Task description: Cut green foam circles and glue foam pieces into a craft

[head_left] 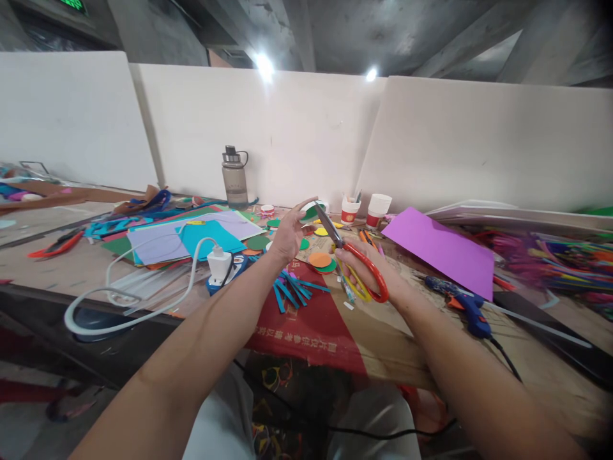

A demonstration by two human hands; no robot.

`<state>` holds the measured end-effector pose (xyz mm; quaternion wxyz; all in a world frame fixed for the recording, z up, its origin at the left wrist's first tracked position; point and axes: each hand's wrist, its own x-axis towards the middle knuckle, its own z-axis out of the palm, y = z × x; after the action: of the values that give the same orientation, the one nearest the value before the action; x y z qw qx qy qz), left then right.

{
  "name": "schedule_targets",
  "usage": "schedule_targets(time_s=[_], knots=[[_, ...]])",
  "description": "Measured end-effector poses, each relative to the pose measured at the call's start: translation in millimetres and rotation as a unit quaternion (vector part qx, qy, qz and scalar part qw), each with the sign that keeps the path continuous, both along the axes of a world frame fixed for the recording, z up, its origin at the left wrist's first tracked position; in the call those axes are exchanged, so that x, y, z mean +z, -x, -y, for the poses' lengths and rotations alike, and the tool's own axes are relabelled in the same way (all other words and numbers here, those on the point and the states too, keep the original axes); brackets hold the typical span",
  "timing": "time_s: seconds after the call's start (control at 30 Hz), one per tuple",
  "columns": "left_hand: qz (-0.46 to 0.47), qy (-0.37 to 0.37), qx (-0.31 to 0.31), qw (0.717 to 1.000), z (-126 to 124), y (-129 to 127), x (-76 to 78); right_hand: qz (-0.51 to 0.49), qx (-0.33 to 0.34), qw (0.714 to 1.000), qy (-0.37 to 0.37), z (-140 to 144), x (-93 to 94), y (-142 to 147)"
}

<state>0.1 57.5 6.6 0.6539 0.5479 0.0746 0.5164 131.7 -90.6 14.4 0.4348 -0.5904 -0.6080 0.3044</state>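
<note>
Well, red-handled scissors (338, 241) in right hand (358, 262)

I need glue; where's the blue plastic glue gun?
In the head view, the blue plastic glue gun lies toward the right, below the purple paper sheet and left of the flat black object.

Red cardboard (318, 324): upside-down Chinese print "图片仅供参考".

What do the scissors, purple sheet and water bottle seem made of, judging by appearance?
Scissors: blades likely metal, grey with a slight sheen; handles smooth, slightly glossy, probably plastic.
Purple sheet: probably paper or thin card; matte, thin-edged.
Water bottle: smooth, see-through grey body, likely plastic, possibly glass.
</note>
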Motion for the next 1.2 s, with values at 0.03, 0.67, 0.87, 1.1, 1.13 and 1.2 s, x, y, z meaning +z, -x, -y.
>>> schedule_targets(time_s=[0.03,0.67,0.87,1.1,1.13,1.2], knots=[[0.001,-0.001,0.000,1.000,-0.4,-0.3,-0.5,0.003,-0.002,1.000,0.002,0.2,0.5,0.1],[-0.016,-0.024,0.006,1.000,-3.9,-0.9,-2.2,0.030,0.008,1.000,-0.002,3.4,4.3,-1.8],[-0.011,-0.026,0.012,1.000,-3.5,-1.1,-1.6,0.020,0.005,1.000,-0.008,4.8,7.2,0.1],[-0.015,-0.028,0.007,0.999,-5.7,-1.4,-3.3,0.030,0.007,1.000,-0.007,6.0,9.2,-0.1],[-0.015,-0.026,0.006,1.000,-5.7,-1.3,-3.2,0.034,0.009,0.999,-0.009,5.6,9.3,-0.4],[-0.013,-0.017,0.004,1.000,-5.1,-1.0,-2.8,0.040,0.013,0.999,-0.013,4.2,8.8,-1.0]])
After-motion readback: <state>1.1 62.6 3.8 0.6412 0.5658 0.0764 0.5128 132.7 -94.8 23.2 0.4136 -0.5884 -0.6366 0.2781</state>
